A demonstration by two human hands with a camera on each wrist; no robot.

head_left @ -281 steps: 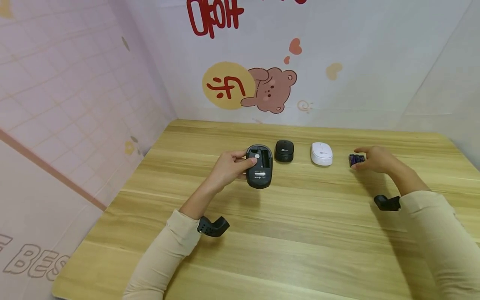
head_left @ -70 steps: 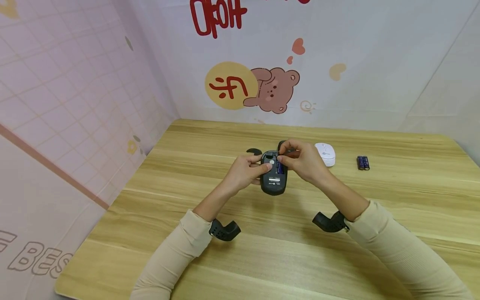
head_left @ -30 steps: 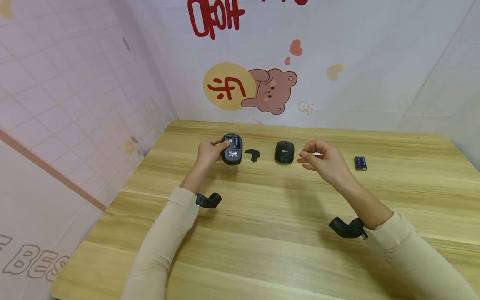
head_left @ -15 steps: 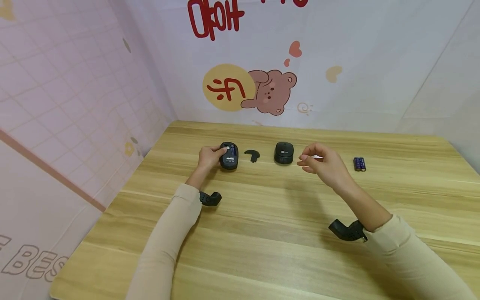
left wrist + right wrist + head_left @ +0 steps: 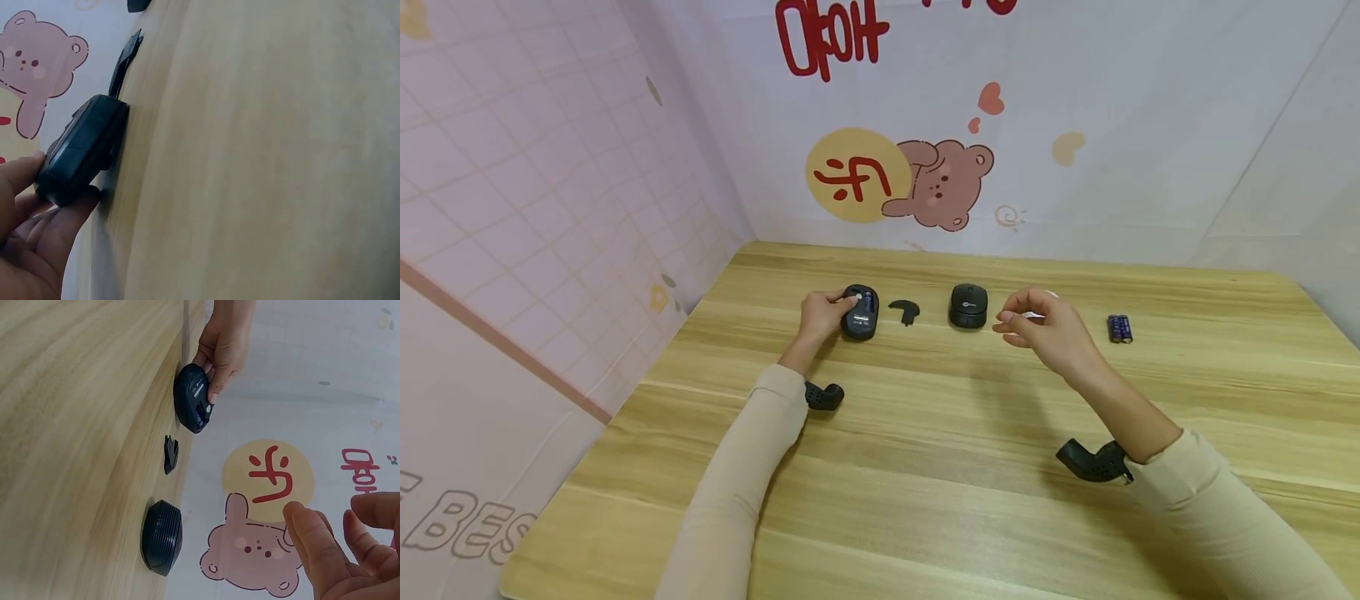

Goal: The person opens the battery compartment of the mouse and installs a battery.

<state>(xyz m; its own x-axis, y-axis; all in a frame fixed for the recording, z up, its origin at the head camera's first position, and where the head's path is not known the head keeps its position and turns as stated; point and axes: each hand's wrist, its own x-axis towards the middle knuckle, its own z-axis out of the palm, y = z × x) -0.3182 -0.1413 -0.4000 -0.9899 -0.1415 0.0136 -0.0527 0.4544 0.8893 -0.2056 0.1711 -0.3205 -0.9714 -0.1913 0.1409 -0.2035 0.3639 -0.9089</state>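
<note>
My left hand (image 5: 824,315) grips a black computer mouse (image 5: 860,321) underside up, thumb on its base and fingers beneath. A blue battery (image 5: 868,301) lies in its slot. The left wrist view shows the mouse (image 5: 84,150) edge-on, close to the tabletop. Just right of it lies the loose black battery cover (image 5: 906,312). My right hand (image 5: 1052,329) hangs above the table with loosely bent fingers and nothing between them. To its left stands a second black mouse (image 5: 968,306), upright. Behind the hand, a white mouse (image 5: 1033,318) is mostly hidden.
Two blue batteries (image 5: 1119,328) lie side by side on the wooden table (image 5: 925,483), right of my right hand. A printed cloth wall (image 5: 1112,200) rises along the table's back edge. Each wrist carries a black camera mount (image 5: 1093,462).
Over the longer span, one battery went from the right-hand group into the mouse. Both hands then parted; the left carried the mouse leftward and lowered it. In the last half second they barely move.
</note>
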